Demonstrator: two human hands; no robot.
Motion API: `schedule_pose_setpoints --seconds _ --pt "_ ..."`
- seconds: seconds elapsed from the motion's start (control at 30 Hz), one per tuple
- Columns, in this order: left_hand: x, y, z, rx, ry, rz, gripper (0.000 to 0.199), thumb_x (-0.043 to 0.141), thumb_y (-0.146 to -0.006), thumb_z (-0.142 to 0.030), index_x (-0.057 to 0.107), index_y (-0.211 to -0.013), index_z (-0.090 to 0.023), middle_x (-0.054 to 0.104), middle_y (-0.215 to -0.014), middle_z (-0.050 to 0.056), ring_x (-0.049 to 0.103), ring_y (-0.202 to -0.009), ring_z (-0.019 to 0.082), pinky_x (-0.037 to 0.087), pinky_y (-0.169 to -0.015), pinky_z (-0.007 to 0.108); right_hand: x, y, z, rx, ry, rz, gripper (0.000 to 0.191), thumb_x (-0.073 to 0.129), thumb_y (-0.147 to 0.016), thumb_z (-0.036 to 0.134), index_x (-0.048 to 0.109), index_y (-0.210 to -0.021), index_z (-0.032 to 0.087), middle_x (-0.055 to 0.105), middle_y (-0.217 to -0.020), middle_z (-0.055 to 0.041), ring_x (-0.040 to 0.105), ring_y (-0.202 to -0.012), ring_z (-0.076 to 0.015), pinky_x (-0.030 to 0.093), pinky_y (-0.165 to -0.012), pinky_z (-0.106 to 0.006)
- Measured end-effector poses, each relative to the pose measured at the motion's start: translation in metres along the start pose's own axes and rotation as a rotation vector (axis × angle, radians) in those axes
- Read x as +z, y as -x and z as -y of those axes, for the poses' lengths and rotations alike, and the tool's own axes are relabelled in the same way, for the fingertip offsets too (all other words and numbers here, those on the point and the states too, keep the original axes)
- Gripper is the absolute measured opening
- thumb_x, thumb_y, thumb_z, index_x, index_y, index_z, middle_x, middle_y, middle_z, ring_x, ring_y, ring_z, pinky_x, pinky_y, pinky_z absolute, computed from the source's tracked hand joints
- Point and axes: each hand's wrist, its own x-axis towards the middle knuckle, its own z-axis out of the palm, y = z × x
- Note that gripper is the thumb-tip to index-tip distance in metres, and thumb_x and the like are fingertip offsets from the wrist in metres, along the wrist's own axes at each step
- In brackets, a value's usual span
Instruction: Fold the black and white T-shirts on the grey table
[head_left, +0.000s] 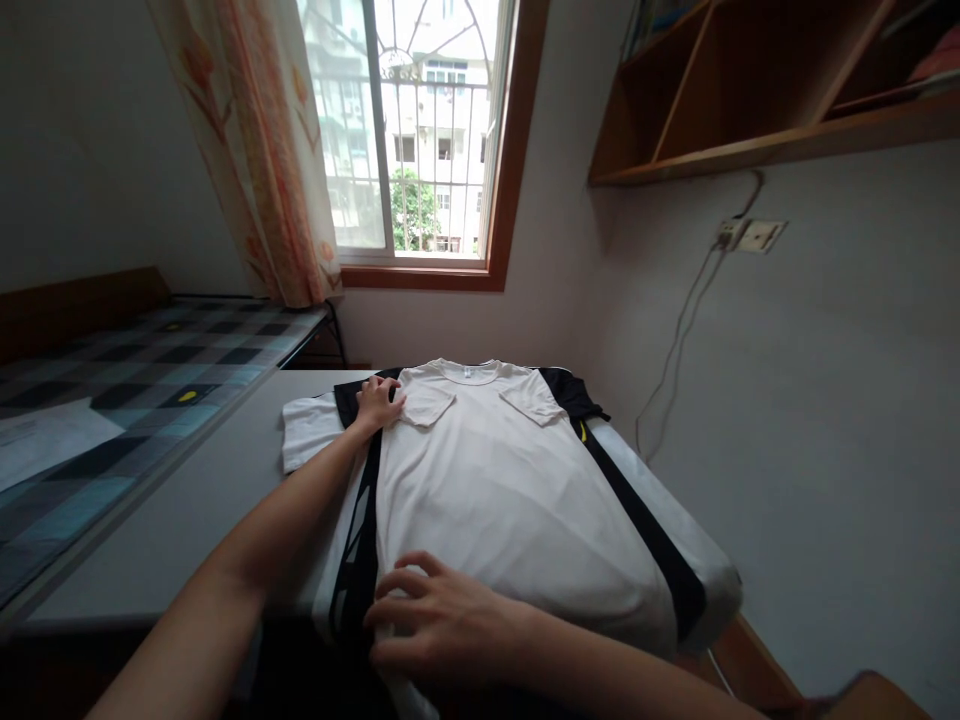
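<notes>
A white T-shirt (502, 480) lies spread front up, its collar at the far end and both short sleeves turned inward over the chest. Beneath it a black shirt (615, 480) shows at both sides, and under that another white garment (309, 432) sticks out. My left hand (381, 403) has its fingers bent round the T-shirt's left edge, near the shoulder. Close to me, my right hand (442, 620) curls its fingers at the same left edge by the hem. The fingertips of both hands are partly hidden.
The garments lie on a light table (180, 520). To the left is a bed with a checked cover (172, 360) and a sheet of paper (52, 438). A curtain (262, 150) hangs by the window; a wooden shelf (720, 130) and socket (759, 237) are on the right.
</notes>
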Motion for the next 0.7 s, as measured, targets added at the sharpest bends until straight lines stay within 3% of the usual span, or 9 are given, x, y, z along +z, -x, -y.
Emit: schedule_pose_setpoints --seconds 0.07,0.17,0.23,0.47,0.7 --pt "-0.008 0.016 -0.004 0.209 -0.006 0.039 0.026 0.062 -0.081 -0.035 0.068 -0.104 -0.024 0.058 -0.117 0.011 0.053 -0.113 0.029 0.039 -0.095 0.041 -0.001 0.013 0.004 0.059 -0.029 -0.007 0.019 0.053 -0.094 0.028 0.06 -0.111 0.025 0.055 -0.132 -0.0053 0.046 -0.117 -0.018 0.037 -0.098 -0.036" --pt "-0.023 0.045 -0.003 0.525 0.028 0.261 0.017 0.06 -0.083 -0.033 0.07 -0.093 -0.024 0.063 -0.106 0.006 0.058 -0.103 0.024 0.039 -0.093 0.036 -0.003 0.038 0.001 0.202 -0.057 -0.017 0.028 0.056 -0.092 0.031 0.059 -0.119 0.024 0.052 -0.137 -0.007 0.044 -0.121 -0.0195 0.037 -0.102 -0.038" --pt "-0.035 0.064 0.001 0.649 0.028 0.354 0.018 0.057 -0.085 -0.035 0.071 -0.091 -0.025 0.065 -0.104 0.005 0.06 -0.1 0.022 0.038 -0.093 0.036 -0.006 0.058 -0.005 0.318 -0.047 -0.037 0.03 0.059 -0.09 0.028 0.059 -0.12 0.024 0.054 -0.134 -0.0075 0.044 -0.123 -0.0212 0.037 -0.103 -0.04" --pt "-0.071 0.114 0.005 0.703 0.11 0.483 0.024 0.053 -0.088 -0.038 0.073 -0.098 -0.028 0.068 -0.101 0.005 0.062 -0.093 0.019 0.04 -0.091 0.03 -0.018 0.114 -0.033 0.569 0.093 -0.114 0.017 0.054 -0.091 0.022 0.067 -0.103 0.023 0.063 -0.116 -0.0082 0.053 -0.112 -0.0222 0.043 -0.096 -0.041" --pt "-0.084 0.13 0.008 0.737 0.134 0.496 0.024 0.055 -0.089 -0.039 0.072 -0.103 -0.029 0.067 -0.102 0.005 0.062 -0.093 0.019 0.043 -0.088 0.029 -0.02 0.161 -0.069 0.819 0.232 -0.145 0.018 0.053 -0.092 0.028 0.068 -0.101 0.021 0.065 -0.11 -0.0095 0.058 -0.105 -0.0246 0.041 -0.094 -0.044"
